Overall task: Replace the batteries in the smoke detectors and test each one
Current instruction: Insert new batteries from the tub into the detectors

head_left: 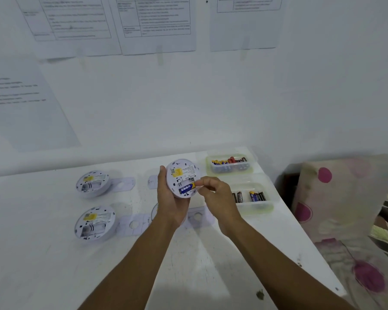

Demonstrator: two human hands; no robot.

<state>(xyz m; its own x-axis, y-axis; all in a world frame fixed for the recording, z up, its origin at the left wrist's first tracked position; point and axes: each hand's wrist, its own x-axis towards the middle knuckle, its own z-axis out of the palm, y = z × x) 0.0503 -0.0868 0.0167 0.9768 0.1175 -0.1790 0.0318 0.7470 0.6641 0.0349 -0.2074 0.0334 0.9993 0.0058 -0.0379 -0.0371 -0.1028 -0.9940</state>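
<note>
Left hand (169, 199) grips a round white plastic smoke detector (181, 172); right fingers (205, 180) pinch its blue-and-yellow battery (187, 188), seemingly mid-insertion, needing a downward press.

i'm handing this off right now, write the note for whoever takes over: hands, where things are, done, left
Left grip holds the raised detector back up, above the table. Right grip pinches the end of the blue battery lying in its compartment; the slot beside it looks empty.
Far-left detector and near-left detector lie back up on the table, compartments empty. A fourth detector is mostly hidden behind the left wrist.
Batteries sit in the far tub and near tub at right.
Done: none looks complete. Left: seat this battery, fill the others, test each.
</note>
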